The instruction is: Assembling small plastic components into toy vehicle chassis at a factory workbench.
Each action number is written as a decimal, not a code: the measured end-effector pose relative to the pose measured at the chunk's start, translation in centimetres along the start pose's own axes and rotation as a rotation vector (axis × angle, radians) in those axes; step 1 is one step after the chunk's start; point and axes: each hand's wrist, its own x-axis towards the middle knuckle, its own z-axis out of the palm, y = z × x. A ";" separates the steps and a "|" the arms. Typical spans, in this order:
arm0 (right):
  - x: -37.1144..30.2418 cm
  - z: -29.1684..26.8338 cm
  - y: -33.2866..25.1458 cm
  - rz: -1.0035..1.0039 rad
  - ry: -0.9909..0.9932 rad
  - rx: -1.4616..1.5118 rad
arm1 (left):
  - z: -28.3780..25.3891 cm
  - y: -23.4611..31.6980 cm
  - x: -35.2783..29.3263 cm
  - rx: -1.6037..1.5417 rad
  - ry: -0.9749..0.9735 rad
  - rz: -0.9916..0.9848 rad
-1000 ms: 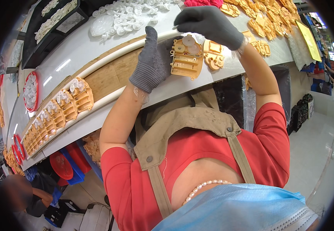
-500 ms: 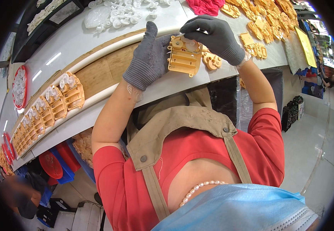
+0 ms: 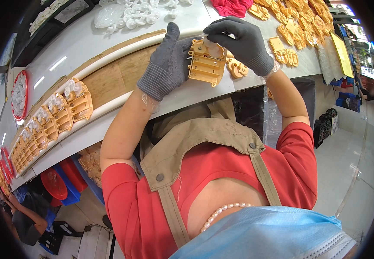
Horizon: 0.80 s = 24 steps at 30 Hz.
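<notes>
My gloved left hand holds a light-orange plastic housing above the table's near edge. Its thumb points up, clear of the housing, and the other fingers go behind it. The housing has open slots like a battery compartment and small screw lugs on its rim. At its upper right corner sits a translucent round plastic part. My gloved right hand pinches at this part from above, its fingertips partly hiding it. Just right of the housing, under my right hand, lies another orange moulded piece.
A white-edged wooden channel carries a row of orange housings with clear parts. Clear plastic parts lie at the back, more in a red tray. Orange pieces heap at far right, beside a pink cloth. A co-worker's arm shows lower left.
My hands stay nearly in place; the right fingertips have shifted slightly over the translucent part. At lower left, the co-worker's arm now reaches up toward the orange pieces.
</notes>
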 end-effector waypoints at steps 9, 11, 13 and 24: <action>0.0 -0.5 -1.0 -0.095 -0.156 -0.164 | -0.6 -0.3 0.2 -0.024 0.065 -0.035; 0.1 -0.7 -1.0 -0.227 -0.196 -0.266 | -0.6 -0.4 0.2 -0.028 0.072 -0.049; 0.0 -0.8 -1.1 -0.224 -0.216 -0.254 | -0.5 -0.4 0.1 -0.035 0.054 -0.029; 0.8 -1.2 -0.9 -0.154 -0.369 -0.249 | 0.1 -0.8 -0.3 0.063 0.035 0.022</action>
